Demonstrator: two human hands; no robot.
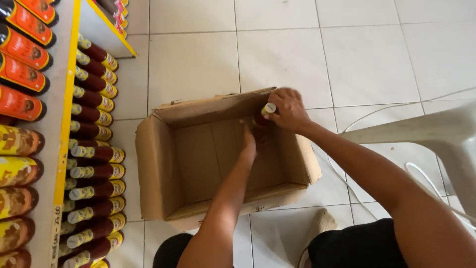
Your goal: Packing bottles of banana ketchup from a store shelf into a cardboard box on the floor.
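Head view: over a white tiled floor, the right hand closes its fingers round a dark bottle at the far right corner of an open cardboard box, while the left hand reaches inside just beside it, its grip hidden; rows of bottles line the left.

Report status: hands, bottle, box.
Right hand grips bottle at cardboard box far corner. Left hand reaches inside beside it. Nothing blocking.
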